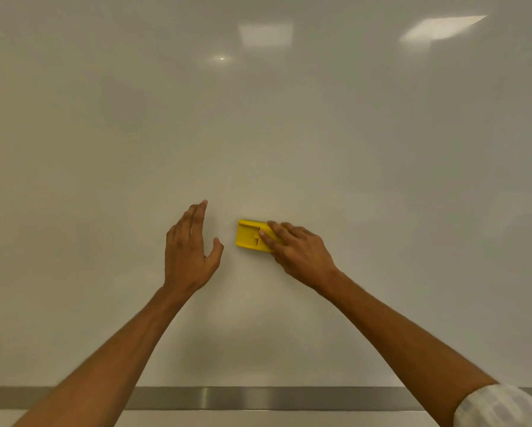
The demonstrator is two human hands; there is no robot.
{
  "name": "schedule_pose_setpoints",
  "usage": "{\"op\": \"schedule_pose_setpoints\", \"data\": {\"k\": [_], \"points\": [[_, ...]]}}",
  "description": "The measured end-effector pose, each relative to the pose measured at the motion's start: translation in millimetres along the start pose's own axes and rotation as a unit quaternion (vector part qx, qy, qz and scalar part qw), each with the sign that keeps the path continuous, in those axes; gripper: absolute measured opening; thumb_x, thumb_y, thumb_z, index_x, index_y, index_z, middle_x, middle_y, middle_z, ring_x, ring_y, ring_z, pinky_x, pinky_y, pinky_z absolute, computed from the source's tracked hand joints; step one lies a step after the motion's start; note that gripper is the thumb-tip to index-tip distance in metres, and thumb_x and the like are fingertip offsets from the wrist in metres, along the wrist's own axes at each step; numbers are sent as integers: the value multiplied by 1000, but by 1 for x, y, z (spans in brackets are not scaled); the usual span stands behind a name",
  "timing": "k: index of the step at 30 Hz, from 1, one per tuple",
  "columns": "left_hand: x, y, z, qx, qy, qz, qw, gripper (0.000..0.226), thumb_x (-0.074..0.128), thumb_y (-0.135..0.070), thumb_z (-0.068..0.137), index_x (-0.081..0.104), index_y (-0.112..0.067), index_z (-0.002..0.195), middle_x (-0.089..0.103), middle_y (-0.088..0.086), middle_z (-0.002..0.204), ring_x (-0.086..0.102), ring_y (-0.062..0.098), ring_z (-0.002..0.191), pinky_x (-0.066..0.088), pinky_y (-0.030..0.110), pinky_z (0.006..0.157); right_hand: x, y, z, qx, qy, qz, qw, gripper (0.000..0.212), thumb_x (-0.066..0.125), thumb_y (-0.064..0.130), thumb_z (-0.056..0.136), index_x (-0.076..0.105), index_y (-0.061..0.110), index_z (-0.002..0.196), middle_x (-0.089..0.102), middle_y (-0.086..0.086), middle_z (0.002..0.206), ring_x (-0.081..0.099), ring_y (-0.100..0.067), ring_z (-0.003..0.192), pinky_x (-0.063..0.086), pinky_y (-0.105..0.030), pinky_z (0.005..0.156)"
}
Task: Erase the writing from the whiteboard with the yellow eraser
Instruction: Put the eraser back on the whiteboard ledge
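Observation:
The whiteboard (258,134) fills almost the whole view, and I see no writing on it. My right hand (298,254) presses the yellow eraser (249,237) flat against the board just below the middle, fingers on its back. To the left of the eraser, my left hand (190,251) is raised with fingers straight and apart, thumb out, holding nothing. Whether it touches the board I cannot tell.
A grey metal rail (258,397) runs along the board's bottom edge. Ceiling lights reflect on the board at the upper right (440,27). A pale sleeve (502,408) shows at the bottom right corner.

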State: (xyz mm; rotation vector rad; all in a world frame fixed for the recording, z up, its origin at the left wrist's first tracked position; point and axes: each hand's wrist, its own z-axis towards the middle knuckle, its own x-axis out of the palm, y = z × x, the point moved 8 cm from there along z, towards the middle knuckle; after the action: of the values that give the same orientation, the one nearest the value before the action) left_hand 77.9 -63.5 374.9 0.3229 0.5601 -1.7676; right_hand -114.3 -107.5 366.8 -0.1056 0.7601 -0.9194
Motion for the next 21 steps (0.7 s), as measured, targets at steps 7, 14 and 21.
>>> {"op": "schedule_pose_setpoints", "data": {"k": [7, 14, 21], "points": [[5, 10, -26, -4, 27, -17, 999, 71, 47, -35, 86, 30, -16, 152, 50, 8, 145, 52, 27, 128, 40, 41, 103, 22, 22, -30, -38, 90, 48, 994, 57, 87, 26, 66, 68, 19, 119, 67, -12, 119, 69, -30, 91, 57, -33, 64], [15, 16, -52, -11, 50, -19, 999, 51, 48, -33, 87, 56, -14, 134, 66, 4, 119, 63, 22, 108, 42, 31, 88, 38, 20, -64, 85, 190, 181, 961, 69, 65, 33, 90, 31, 23, 149, 51, -3, 143, 55, -28, 120, 49, -36, 87], [33, 21, -80, -10, 84, -3, 996, 43, 42, -38, 87, 72, -12, 105, 72, 1, 106, 68, 21, 98, 47, 30, 80, 55, 26, -96, 145, 233, 255, 927, 63, 69, 35, 85, 44, 21, 141, 53, 1, 139, 56, -25, 116, 46, -35, 90]]}}
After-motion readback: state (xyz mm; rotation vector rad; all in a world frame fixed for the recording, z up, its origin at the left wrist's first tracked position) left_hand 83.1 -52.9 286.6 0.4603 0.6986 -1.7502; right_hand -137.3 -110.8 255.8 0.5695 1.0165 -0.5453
